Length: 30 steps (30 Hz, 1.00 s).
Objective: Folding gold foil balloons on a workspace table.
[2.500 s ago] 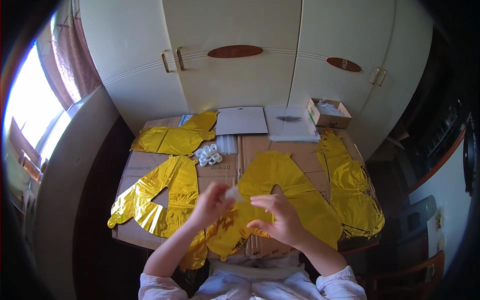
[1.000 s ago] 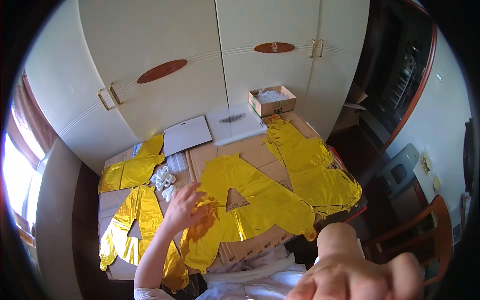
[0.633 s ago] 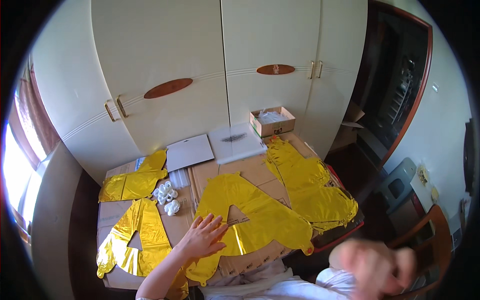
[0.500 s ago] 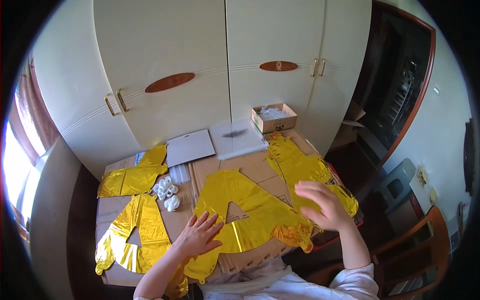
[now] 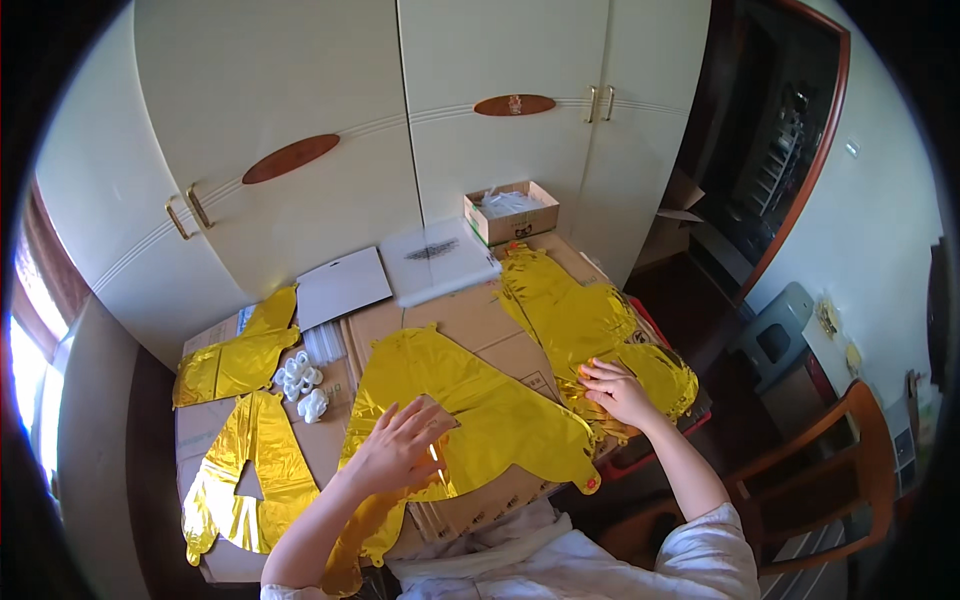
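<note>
A flat gold foil balloon (image 5: 480, 400), shaped like a letter, lies in the middle of the cardboard-covered table. My left hand (image 5: 402, 447) is over its left part, fingers apart and holding nothing; its shadowy reflection shows in the foil below. My right hand (image 5: 622, 394) rests with outstretched fingers on the crumpled near end of another gold foil balloon (image 5: 570, 310) at the right. An A-shaped gold foil balloon (image 5: 275, 470) lies at the near left. Farther back on the left is one more folded piece of gold foil (image 5: 235, 360).
White coiled ribbon bundles (image 5: 298, 376) lie left of the middle balloon. At the back are a grey-white card (image 5: 343, 287), a clear plastic sleeve (image 5: 440, 262) and a cardboard box (image 5: 512, 212) with white pieces inside. A wooden chair (image 5: 860, 450) stands at the right, a wardrobe (image 5: 300, 80) behind.
My right hand has come down from the air onto the right balloon. My left hand has lifted somewhat from the middle balloon. The whole view has shifted, moving the table leftward in it.
</note>
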### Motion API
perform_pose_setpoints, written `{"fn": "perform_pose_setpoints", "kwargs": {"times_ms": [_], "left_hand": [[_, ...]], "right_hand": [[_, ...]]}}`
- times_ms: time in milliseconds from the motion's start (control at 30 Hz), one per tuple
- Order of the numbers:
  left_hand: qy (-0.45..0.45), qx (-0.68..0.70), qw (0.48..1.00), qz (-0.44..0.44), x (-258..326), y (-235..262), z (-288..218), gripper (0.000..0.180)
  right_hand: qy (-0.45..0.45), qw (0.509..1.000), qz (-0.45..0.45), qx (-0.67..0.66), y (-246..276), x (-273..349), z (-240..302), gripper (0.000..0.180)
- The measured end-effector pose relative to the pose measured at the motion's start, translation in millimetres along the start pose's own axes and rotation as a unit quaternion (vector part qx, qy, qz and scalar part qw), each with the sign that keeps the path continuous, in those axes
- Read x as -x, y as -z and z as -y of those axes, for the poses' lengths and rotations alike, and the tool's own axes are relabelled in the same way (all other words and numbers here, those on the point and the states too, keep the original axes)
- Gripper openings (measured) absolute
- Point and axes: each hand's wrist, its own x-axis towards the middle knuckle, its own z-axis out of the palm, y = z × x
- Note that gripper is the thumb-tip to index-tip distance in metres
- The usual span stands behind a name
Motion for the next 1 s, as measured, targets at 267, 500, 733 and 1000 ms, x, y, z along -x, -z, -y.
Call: {"fn": "perform_pose_setpoints", "kwargs": {"times_ms": [267,500,733,1000], "left_hand": [[-0.138,0.025,0.989,-0.046,-104,-12,-21,0.052],[-0.139,0.043,0.987,-0.074,-209,-58,-42,0.038],[-0.110,-0.014,0.979,-0.172,-284,-97,-41,0.034],[-0.008,-0.024,0.995,-0.100,-284,-126,-48,0.057]], "right_hand": [[-0.136,0.969,-0.100,-0.179,21,-12,-7,0.022],[-0.188,0.942,-0.014,-0.277,93,-63,1,0.019],[-0.133,0.981,0.029,-0.136,123,-105,5,0.020],[-0.147,0.978,-0.132,-0.070,170,-153,1,0.014]]}}
